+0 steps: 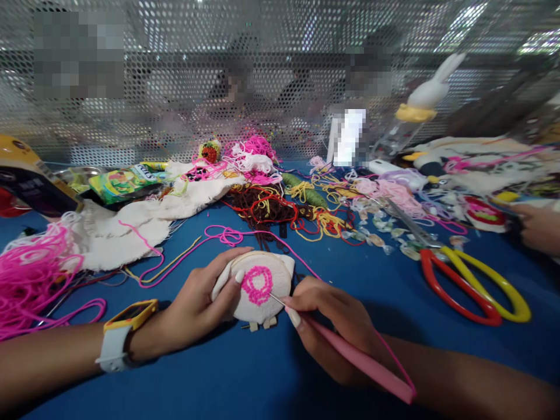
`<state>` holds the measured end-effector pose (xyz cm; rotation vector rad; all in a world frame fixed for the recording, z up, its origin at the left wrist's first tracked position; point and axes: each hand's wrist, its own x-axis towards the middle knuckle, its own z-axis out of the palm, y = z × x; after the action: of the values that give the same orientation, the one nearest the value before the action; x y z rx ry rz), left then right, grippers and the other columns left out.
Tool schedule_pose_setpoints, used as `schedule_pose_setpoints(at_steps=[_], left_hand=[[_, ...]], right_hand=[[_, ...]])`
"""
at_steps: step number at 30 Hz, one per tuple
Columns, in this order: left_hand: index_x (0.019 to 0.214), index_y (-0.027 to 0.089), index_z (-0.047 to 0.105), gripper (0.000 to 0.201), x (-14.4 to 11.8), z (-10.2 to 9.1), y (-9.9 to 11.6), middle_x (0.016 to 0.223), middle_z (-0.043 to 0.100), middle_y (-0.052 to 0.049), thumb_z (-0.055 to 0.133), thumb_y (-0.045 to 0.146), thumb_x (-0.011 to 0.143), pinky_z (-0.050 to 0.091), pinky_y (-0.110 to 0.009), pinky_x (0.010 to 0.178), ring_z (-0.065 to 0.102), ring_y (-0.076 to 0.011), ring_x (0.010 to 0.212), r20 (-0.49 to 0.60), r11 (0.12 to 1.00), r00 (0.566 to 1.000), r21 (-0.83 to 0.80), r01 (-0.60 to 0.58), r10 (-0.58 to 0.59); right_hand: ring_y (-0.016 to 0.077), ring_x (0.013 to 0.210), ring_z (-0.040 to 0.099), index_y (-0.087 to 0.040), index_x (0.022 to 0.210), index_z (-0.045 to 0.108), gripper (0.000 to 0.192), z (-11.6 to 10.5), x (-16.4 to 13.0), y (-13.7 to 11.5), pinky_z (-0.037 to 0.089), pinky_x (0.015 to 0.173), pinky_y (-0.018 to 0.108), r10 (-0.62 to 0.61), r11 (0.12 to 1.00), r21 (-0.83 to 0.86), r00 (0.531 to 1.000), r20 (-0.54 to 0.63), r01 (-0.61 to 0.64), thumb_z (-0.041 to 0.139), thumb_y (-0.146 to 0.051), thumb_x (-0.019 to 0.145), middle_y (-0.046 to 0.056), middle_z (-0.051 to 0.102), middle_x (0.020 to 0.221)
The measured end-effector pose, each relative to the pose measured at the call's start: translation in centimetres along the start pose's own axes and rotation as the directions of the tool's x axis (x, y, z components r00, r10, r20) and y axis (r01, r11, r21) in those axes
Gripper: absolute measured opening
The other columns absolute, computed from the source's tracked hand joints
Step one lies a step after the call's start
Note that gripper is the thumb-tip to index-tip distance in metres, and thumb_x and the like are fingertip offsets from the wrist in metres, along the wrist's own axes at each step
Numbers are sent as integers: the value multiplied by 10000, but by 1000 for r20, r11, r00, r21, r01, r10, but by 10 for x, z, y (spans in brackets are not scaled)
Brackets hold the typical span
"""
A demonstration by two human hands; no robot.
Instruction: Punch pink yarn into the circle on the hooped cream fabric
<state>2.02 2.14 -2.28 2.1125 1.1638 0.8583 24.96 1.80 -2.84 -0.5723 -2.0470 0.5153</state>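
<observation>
White cloth is stretched over a small embroidery hoop, bearing a ring of bright pink yarn loops. My left hand grips the hoop's left side, thumb on the cloth and fingers behind it. In my right hand is a punch needle with a pink handle. Its metal tip touches, or nearly touches, the right edge of the loops; I cannot tell how deep it sits. Pink yarn runs from the handle's rear end. Another pink strand crosses the table behind the hoop.
Large scissors with red and yellow handles lie at right near wrapped candies. A pink yarn heap and white cloth occupy the left. Mixed yarn lies before a perforated metal screen. Another person's hand shows at far right.
</observation>
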Motion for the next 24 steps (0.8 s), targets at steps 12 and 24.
schedule_pose_setpoints(at_steps=[12,24], left_hand=[[1310,230,400,383,1,-1,2,1070,655,-47,427,246,928,526,-235,720,616,-197,989,8,999,1000,13,29,-29],[1307,264,386,373,0,-1,1,1182,604,-37,414,237,937,514,-235,757,606,-167,991,14,1000,1000,15,23,-23]], right_hand=[[134,593,553,-163,926,541,253,-4,-2,0,456,516,246,-16,1000,18,999,-28,17,462,-26,729,41,583,699],[125,548,546,-171,854,531,213,-5,5,-6,446,481,234,-18,1000,-11,996,-90,17,459,-11,734,35,575,656]])
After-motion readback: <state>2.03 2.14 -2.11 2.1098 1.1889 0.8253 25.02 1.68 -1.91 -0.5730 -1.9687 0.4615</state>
